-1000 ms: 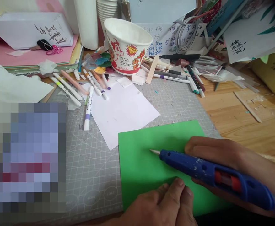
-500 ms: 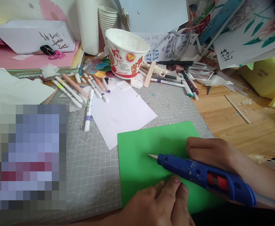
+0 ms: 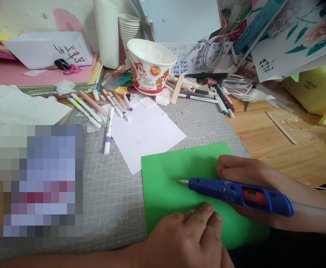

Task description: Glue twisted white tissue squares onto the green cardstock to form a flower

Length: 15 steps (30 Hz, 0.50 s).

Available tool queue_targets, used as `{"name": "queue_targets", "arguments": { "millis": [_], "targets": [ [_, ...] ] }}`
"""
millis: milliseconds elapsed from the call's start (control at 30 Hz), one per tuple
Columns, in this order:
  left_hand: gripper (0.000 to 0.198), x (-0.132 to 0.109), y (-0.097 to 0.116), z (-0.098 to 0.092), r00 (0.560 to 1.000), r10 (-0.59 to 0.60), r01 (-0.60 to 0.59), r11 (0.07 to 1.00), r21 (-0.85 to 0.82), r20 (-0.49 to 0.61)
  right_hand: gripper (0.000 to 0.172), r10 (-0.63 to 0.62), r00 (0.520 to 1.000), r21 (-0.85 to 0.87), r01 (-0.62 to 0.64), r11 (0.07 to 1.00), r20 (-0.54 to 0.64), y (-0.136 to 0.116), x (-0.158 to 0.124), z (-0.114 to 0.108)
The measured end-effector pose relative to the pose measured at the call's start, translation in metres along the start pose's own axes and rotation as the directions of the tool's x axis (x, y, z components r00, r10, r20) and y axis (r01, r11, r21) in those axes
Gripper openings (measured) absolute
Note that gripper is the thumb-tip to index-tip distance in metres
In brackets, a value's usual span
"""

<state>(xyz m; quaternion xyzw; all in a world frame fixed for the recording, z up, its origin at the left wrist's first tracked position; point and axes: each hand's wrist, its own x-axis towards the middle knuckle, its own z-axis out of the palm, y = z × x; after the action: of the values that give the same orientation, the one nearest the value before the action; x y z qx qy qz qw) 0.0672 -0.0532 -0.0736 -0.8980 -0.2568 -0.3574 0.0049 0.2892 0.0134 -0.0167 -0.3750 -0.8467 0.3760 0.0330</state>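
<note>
My right hand (image 3: 243,171) is closed around a blue hot glue gun (image 3: 210,188) with a red part in its side slot. A clear glue stick trails from its back end. Its metal nozzle points left over a green sheet of paper (image 3: 165,175); whether the tip touches the sheet I cannot tell. Below the gun, my left hand (image 3: 185,238) presses on the near part of the green sheet, fingers bent and close together. Part of the sheet is hidden under both hands.
A grey cutting mat (image 3: 115,193) lies beneath, with a white sheet (image 3: 149,134) behind the green one. Several markers (image 3: 109,130) and a paper bowl (image 3: 149,70) stand further back. A pixelated patch hides the left. A wooden stick (image 3: 280,127) lies on the table at right.
The glue gun has tilted, its back end rising, so it lies more level. My left hand stays on the green sheet. The whole view has shifted slightly.
</note>
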Motion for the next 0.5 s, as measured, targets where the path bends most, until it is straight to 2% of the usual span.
{"name": "queue_targets", "arguments": {
  "millis": [200, 367, 433, 500],
  "targets": [
    [0.021, -0.002, -0.004, -0.003, 0.999, 0.022, -0.019, 0.998, -0.057, 0.037, 0.026, 0.042, 0.999, -0.007, -0.042, 0.999, 0.002, -0.001, 0.005, -0.002],
    [0.021, -0.001, -0.004, -0.007, 0.995, 0.005, 0.011, 0.987, -0.161, 0.099, 0.013, 0.091, 0.994, 0.130, -0.099, 0.987, 0.062, -0.003, 0.007, -0.009],
    [0.023, 0.000, -0.003, -0.006, 0.992, -0.016, 0.041, 0.980, -0.194, 0.127, 0.008, 0.097, 0.995, 0.181, -0.098, 0.979, 0.017, 0.000, 0.007, -0.010],
    [0.026, 0.000, -0.003, -0.003, 0.994, -0.065, 0.085, 0.967, -0.240, 0.091, 0.010, 0.128, 0.991, 0.278, -0.114, 0.954, -0.033, 0.004, 0.006, -0.010]
  ]
}}
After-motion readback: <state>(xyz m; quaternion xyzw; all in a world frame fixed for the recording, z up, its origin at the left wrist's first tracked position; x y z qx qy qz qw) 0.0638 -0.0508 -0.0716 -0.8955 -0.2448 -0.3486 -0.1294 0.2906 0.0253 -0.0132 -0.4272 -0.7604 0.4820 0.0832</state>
